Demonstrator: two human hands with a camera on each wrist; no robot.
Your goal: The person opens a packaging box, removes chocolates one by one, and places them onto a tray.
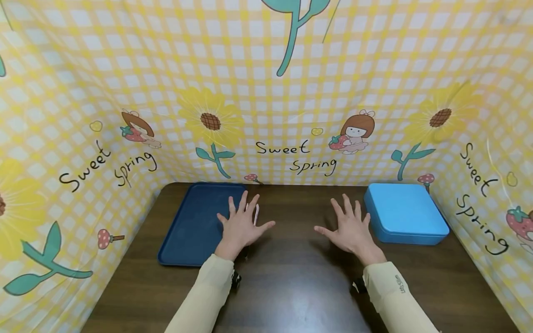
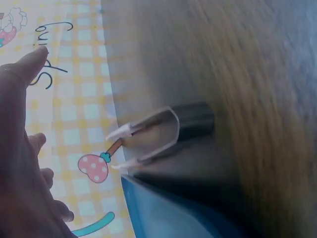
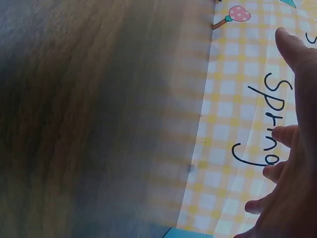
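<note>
My left hand (image 1: 240, 225) is held with fingers spread over the right edge of a dark blue tray (image 1: 189, 231). Partly hidden beneath it lies a pair of tongs (image 1: 256, 215). In the left wrist view the tongs (image 2: 195, 121) show a bent metal body and two pale tips, spread apart, beside the tray's edge (image 2: 163, 208). My right hand (image 1: 350, 229) is also spread, palm down and holding nothing, just left of a light blue box (image 1: 405, 210) with its lid on.
A dark brown wooden table (image 1: 291, 286) carries everything. Yellow checked cloth (image 1: 287, 106) with printed flowers and lettering hangs along the back and both sides. The box stands at the right back, the tray at the left back.
</note>
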